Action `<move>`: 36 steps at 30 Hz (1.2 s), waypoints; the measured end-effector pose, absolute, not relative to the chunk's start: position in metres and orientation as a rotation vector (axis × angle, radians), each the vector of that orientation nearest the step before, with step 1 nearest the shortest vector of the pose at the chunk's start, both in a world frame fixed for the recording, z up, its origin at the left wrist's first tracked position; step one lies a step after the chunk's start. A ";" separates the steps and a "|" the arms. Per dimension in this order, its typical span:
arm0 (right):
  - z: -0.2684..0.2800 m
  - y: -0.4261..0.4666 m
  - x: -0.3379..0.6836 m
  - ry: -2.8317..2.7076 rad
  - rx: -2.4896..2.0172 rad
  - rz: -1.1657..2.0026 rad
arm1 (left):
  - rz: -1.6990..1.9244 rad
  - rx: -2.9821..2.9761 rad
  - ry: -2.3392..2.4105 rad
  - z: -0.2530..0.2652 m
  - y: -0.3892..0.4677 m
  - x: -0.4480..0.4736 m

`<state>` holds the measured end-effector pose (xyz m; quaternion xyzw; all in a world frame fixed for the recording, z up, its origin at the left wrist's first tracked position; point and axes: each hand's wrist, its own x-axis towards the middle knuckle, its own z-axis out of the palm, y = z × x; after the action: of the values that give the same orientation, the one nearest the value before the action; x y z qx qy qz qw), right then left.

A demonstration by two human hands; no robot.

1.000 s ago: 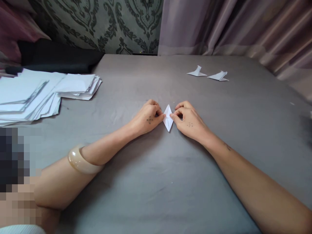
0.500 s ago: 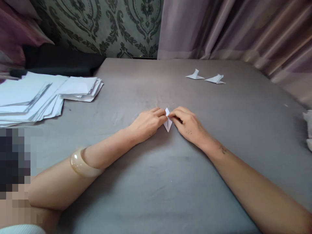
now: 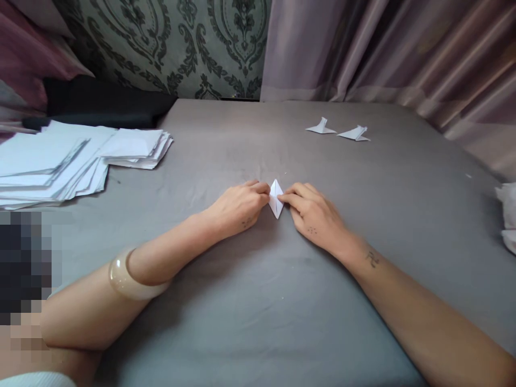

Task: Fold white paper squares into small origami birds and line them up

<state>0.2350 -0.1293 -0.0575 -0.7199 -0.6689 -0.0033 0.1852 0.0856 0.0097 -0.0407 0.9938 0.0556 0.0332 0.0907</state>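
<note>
Well in from the far edge of the table (image 3: 226, 129), the paper diamond (image 3: 275, 205) meets my curled left hand (image 3: 241, 207) (pinching? can't tell); my unclenched right hand (image 3: 318, 215) lays a fingertip on it, best pressed evenly.

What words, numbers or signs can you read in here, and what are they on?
No word, label, brand or number can be read.
Right forearm: a small dark mark near the wrist, too small and blurred to read.
Left hand and right hand: tiny dark dots, no readable letters.
Folded white paper and white paper pile: no writing visible.
</note>
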 end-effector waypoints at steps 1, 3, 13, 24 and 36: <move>-0.058 -0.130 0.236 -1.856 -2.024 0.011 | 0.096 2.948 0.160 -0.040 0.010 0.085; -0.057 -0.130 0.237 -1.829 -2.018 0.036 | 0.089 2.948 0.145 -0.040 0.009 0.085; -0.056 -0.129 0.240 -1.786 -1.990 0.113 | 0.206 2.971 0.275 -0.041 0.003 0.086; -0.072 -0.117 0.247 -1.355 -1.932 0.127 | 0.368 3.037 0.436 -0.048 -0.016 0.096; -0.058 -0.113 0.232 -0.745 -1.585 0.631 | 0.647 1.378 0.667 -0.046 -0.004 0.105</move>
<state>0.2320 -0.1132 -0.0577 -0.6830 -0.3209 0.2721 0.5970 0.1048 -0.0037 -0.0458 0.6123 0.2963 0.2876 0.6742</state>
